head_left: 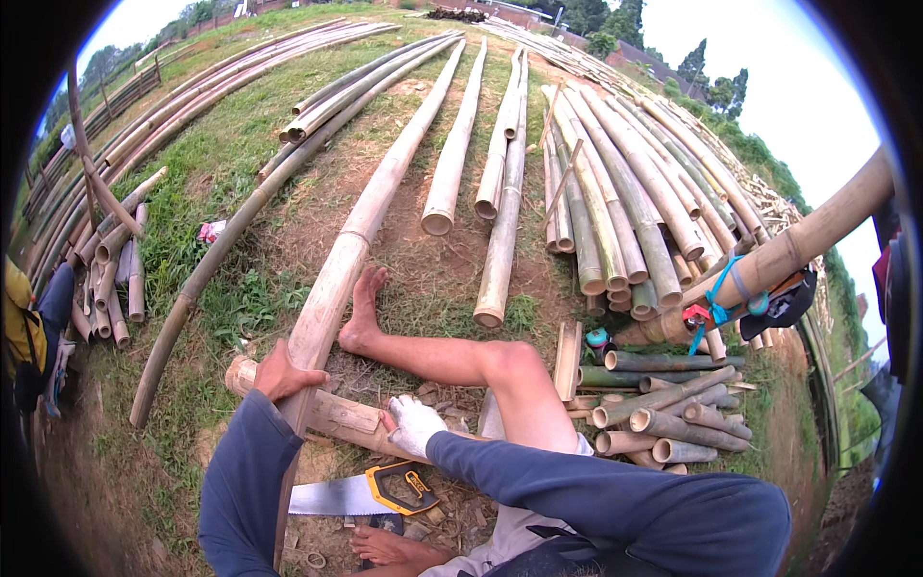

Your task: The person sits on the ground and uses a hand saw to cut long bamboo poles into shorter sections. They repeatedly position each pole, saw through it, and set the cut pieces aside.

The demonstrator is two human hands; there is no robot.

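Note:
My left hand (281,372), bare, is wrapped round a long bamboo pole (343,255) that runs away from me up the grass. The pole lies across a short, thick bamboo log (351,419), near my bare foot. My right hand (415,424) wears a white glove and is closed at the log's right part; whatever its fingers hold, if anything, is hidden. Below the log, a handsaw (336,497) with a yellow and black handle lies on the ground, its blade pointing left, beside my other foot.
Several bamboo poles (452,178) fan out ahead on the grass. Short cut pieces (673,423) are stacked at the right, under a thick slanting bamboo (769,260) with a blue strap. A curved pole (207,269) lies at the left. People stand at both edges.

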